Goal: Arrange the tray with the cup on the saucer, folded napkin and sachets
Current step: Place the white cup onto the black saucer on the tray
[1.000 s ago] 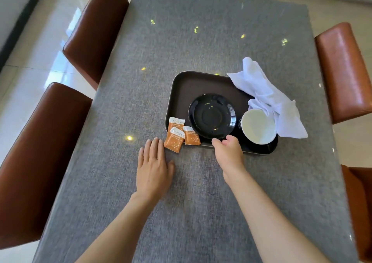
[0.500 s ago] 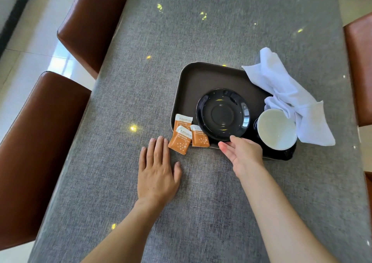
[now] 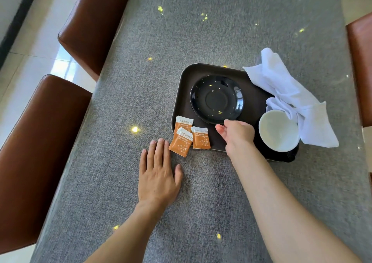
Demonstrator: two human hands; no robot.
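table: a grey woven-textured table (image 3: 201, 41) seen from above, with brown leather chairs (image 3: 40, 142) along its left edge and another at its right edge.
tray: a dark brown rounded tray (image 3: 182, 93) lies toward the table's right edge, nearer the person than the far end.
saucer: a glossy black saucer (image 3: 216, 98) sits flat in the middle of the tray with nothing on it.
cup: a cup (image 3: 278, 131), white inside and dark outside, rests at the tray's near right corner, apart from the saucer; it seems tipped toward the camera, though that is hard to tell.
napkin: a white cloth napkin (image 3: 291, 95) lies crumpled, not folded, over the tray's right edge and spills onto the table.
sachets: three orange sachets (image 3: 189, 137) overlap at the tray's near left corner, one hanging off onto the table.
left hand: the left hand (image 3: 159, 174) lies flat on the table, fingers together, holding nothing, just beside the sachets.
right hand: the right hand (image 3: 236, 135) is over the tray's near edge, fingers loosely curled with the tips at the saucer's near rim; no clamp on it is visible.
handling: saucer and cup look hard, slick and breakable, so take the saucer by opposite rims and the cup by its wall or handle. the napkin is soft and limp, best pinched at its corners. the sachets are light and flat; lift by an edge.
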